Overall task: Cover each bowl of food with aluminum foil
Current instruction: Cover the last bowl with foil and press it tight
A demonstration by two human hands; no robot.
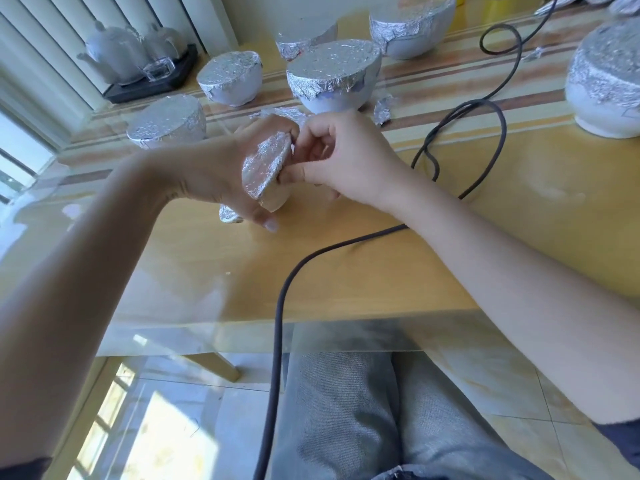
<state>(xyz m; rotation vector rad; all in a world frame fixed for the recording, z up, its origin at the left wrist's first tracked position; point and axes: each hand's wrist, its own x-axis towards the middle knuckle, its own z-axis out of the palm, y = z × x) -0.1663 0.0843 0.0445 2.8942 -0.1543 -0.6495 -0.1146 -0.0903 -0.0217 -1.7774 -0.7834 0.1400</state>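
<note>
The right hand point(341, 157) has its fingers point(311, 147) curled in tight, pinching at the crimped edge of the foil point(265, 164) right where it folds over the rim of the small bowl point(273, 199). That bowl is tipped on its side, foil face turned toward the camera, and it sits wedged between both hands just above the surface point(381, 258). The left hand point(221, 168) wraps around it from behind, fingers bent round the far side and the thumb point(265, 220) coming down under the bowl's pale bottom, so the foil disc sits pretty much between the left thumb and the right fingertips. A little scrunched foil scrap point(229, 215) lies on the surface just beside the left thumb. Further back there's a bunch of already wrapped bowls: one big one point(334, 76) right behind the hands, a smaller one point(230, 77) to its left, another point(166, 123) near the left edge, two more point(412, 26) at the back, and a large one point(607, 77) off to the right. A torn foil piece point(382, 110) lies near the big middle bowl. A dark cable point(450, 140) loops across the surface and drops off the near edge. A white teapot point(114, 51) sits on a black tray point(152, 83) in the far left corner.
</note>
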